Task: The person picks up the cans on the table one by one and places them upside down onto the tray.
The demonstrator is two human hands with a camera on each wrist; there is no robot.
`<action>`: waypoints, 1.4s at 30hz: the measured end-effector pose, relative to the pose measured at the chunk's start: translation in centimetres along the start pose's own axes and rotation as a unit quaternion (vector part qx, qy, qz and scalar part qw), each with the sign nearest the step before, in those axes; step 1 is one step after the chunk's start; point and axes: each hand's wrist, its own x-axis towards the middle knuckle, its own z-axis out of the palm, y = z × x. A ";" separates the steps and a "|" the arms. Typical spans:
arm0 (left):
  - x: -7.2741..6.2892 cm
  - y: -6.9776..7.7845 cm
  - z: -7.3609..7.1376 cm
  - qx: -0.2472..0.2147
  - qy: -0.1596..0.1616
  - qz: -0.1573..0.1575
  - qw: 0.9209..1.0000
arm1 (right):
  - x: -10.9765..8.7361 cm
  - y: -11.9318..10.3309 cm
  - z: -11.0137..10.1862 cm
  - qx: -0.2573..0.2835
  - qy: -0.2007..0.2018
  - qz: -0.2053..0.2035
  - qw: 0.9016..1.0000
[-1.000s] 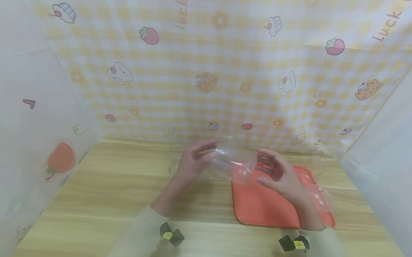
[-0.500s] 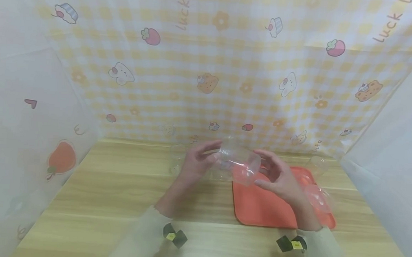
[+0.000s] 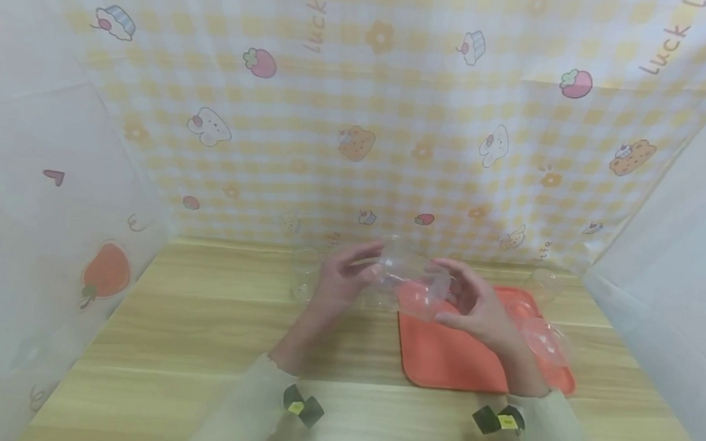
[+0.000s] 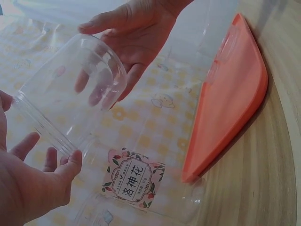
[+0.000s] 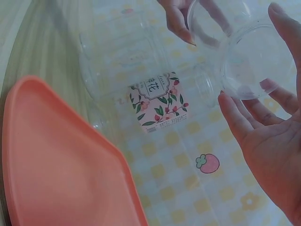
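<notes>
A clear plastic jar [image 3: 417, 288] is held tilted between the two hands, over the table's back middle. My left hand [image 3: 344, 282] grips its ridged neck end, fingertips on the rim in the left wrist view. My right hand [image 3: 475, 305] spans the rounded base, thumb on one side and fingers curled on the other; some of those fingers show through the plastic in the left wrist view. Behind it stands another clear jar with a pink floral label [image 4: 134, 179], mostly overlapped by the held jar in the head view.
An orange-red tray [image 3: 441, 361] lies under and beside the right hand, with a clear rounded plastic piece [image 3: 546, 341] at its right side. A clear cup-like container [image 3: 546, 285] is at the back right. More clear containers [image 3: 305, 275] stand behind the left hand, near the patterned back cloth [image 3: 332, 172].
My left hand has shifted slightly right with the jar, bringing its base into the right hand. The right hand has edged left, and the gap at its thumb has closed.
</notes>
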 end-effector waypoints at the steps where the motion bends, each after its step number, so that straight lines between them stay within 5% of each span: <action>1: 0.0 0.0 0.0 0.001 -0.001 0.000 1.000 | 0.0 0.0 0.0 -0.001 0.000 0.001 1.000; 17: -0.1 0.0 0.5 -0.005 -0.001 -0.035 0.999 | 0.2 0.2 0.2 0.005 -0.003 0.009 1.000; 33: -0.1 0.3 0.9 0.019 0.008 -0.033 0.999 | 0.1 0.4 -0.1 -0.015 0.000 0.002 1.000; 42: -0.4 1.2 0.9 0.004 -0.013 -0.041 0.999 | 0.0 0.0 -0.2 -0.010 0.007 0.004 1.000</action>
